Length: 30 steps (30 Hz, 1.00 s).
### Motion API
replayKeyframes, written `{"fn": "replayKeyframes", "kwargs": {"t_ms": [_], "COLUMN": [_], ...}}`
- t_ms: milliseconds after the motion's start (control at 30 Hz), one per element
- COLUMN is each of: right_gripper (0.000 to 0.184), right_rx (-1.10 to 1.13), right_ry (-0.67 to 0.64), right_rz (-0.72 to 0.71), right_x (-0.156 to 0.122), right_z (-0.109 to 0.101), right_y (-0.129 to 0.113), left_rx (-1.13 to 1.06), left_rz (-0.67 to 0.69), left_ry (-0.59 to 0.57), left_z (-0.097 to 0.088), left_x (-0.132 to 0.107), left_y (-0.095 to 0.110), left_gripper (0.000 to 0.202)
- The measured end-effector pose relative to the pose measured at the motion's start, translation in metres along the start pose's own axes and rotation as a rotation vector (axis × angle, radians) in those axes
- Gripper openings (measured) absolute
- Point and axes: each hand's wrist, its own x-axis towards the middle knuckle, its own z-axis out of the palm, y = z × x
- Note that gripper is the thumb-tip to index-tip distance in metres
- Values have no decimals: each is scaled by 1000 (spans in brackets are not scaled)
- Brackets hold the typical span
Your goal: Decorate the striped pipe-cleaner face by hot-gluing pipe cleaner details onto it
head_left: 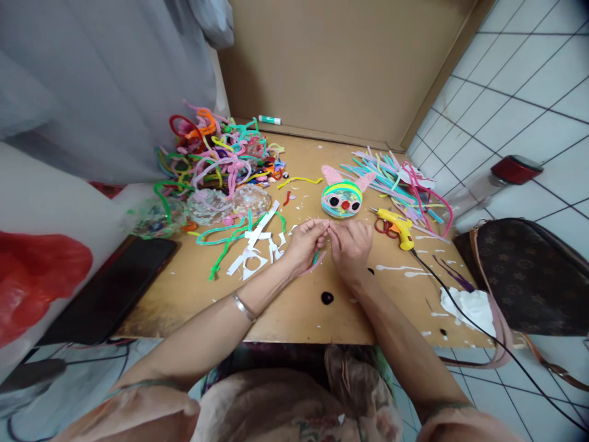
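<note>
My left hand (307, 243) and my right hand (350, 247) meet above the middle of the table, fingertips pinched together. What sits between the fingertips is too small to make out. Below my left palm show a pink pipe cleaner (317, 264) and a short teal one (315, 258); the left fingers seem closed around them, partly hiding them. Just beyond the hands stands a round clear animal head (341, 201) with pink ears, black-and-white eyes, a red nose and striped bands on top. A black fuzzy coil (327, 298) lies nearer me.
Tangled pipe cleaners (221, 150) heap at the back left, with white paper scraps (253, 248) in front. On the right are a yellow glue gun (396, 227) with its cord, red-handled scissors (385, 228), straight pipe cleaners (386, 178), a bottle (488, 184) and a brown bag (534, 276).
</note>
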Motion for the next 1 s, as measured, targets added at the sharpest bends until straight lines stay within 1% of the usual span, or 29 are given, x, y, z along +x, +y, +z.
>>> {"fn": "replayKeyframes", "kwargs": {"t_ms": [100,333,433,567,667,867,1000], "right_gripper": [28,20,15,21,22,35,40], "right_rx": [-25,-44,-44,-85,-114,-196,-113], "right_ry": [39,136,137,86,17,-210,-228], "right_rz": [-52,-132,-165,-140,-161,-167,-159], "right_x": [1,5,6,4,2,-1,-2], "right_z": [0,-6,-6,-3,-2,2,4], "right_y": [-1,-5,-6,-5,-6,-11,-10], "left_rx": [-34,-80,-94,-138,-189,-273,-308], "left_rz": [-30,-39,-52,-76,-95,-116,-164], "left_ry": [6,-9,5,29,58,123,153], "left_z": [0,1,2,3,3,4,5], "left_x": [0,0,0,0,1,5,7], "left_y": [1,1,2,4,8,19,26], "left_gripper": [25,22,21,20,23,31,35]}}
